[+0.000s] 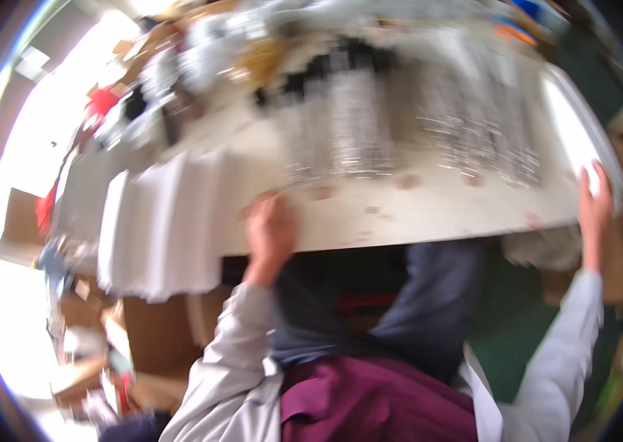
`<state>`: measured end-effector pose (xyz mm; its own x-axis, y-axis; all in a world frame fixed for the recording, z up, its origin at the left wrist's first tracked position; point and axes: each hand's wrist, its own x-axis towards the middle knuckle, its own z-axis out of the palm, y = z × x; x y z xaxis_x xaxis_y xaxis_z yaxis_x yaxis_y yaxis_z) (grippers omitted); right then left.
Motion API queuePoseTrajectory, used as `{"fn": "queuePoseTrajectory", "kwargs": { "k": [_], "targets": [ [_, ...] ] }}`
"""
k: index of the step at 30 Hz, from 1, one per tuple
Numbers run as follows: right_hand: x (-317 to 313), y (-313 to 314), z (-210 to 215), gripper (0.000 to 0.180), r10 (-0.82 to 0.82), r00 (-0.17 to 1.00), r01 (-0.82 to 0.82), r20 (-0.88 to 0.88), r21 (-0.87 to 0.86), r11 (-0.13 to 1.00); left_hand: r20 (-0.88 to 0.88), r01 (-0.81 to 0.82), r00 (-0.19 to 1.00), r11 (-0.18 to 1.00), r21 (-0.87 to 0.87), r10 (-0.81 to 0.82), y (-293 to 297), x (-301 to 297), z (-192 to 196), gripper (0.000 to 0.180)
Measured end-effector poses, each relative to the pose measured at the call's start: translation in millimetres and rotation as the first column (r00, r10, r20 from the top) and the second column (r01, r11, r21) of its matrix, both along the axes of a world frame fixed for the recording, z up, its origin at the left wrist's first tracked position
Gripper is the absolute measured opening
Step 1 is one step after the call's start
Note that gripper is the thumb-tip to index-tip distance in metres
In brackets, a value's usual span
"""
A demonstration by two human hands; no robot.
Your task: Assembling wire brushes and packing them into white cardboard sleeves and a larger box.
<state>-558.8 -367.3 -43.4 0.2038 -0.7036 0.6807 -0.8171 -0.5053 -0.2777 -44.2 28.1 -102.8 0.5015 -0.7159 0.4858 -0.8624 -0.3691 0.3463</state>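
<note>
The picture is blurred by motion. My left hand (271, 228) rests on the near edge of a pale worktable (414, 214), fingers curled over the rim. My right hand (595, 202) reaches up at the table's right corner, fingers spread against a white sheet or panel (573, 121) there. Rows of small shiny metal parts (356, 136) lie in bands across the middle of the table, beyond both hands. I cannot tell whether either hand grips anything.
White folded sheets (157, 221) hang over the table's left end. Cardboard boxes (153, 331) stand below on the left. Cluttered items (179, 66) fill the far left of the table. My legs in dark trousers (414, 309) show under the table edge.
</note>
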Motion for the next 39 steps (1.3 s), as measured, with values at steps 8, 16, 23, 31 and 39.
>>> {"fn": "queuePoseTrajectory", "kwargs": {
  "k": [8,16,23,31,39],
  "targets": [
    [227.2,162.9,-1.6,0.023,0.718,0.688,-0.72,0.103,-0.027,0.693,-0.056,-0.055,0.997,0.994,-0.099,0.05,12.2,0.6,2.3,0.03],
    [286.3,197.9,-56.2,0.027,0.571,0.686,-0.728,0.451,0.417,0.545,-0.106,-0.022,0.994,0.976,-0.217,-0.001,8.7,0.9,0.7,0.027],
    [296.3,204.3,-58.4,0.032,0.59,0.727,-0.687,0.352,0.365,0.629,-0.085,-0.01,0.996,0.968,-0.252,-0.012,14.3,4.8,-2.3,0.023],
    [300.0,196.3,-58.4,0.036,0.568,0.742,-0.671,0.357,0.382,0.636,-0.108,-0.027,0.994,0.954,-0.299,-0.006,7.1,13.4,-11.6,0.026],
    [296.7,193.5,-69.4,0.033,0.555,0.709,-0.702,0.434,0.366,0.611,-0.058,-0.069,0.997,0.972,-0.223,0.058,7.0,7.7,-9.1,0.028]
  ]
}}
